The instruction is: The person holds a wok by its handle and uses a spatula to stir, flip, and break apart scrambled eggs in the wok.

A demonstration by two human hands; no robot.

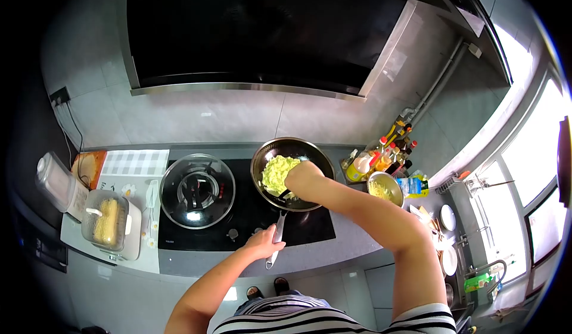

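A dark wok sits on the right side of the black cooktop, holding a heap of pale yellow-green chopped food that looks like cabbage. My left hand is closed around the wok's silver handle at the front. Over the wok, my right hand is closed in a fist. A dark, spatula-like tool shows just below this fist, against the food. My fingers hide most of its handle, so its exact shape is unclear.
A round glass lid lies over the left burner. Bottles and a metal bowl stand to the right, with plates beyond. A clear-lidded container stands at left. The range hood hangs above.
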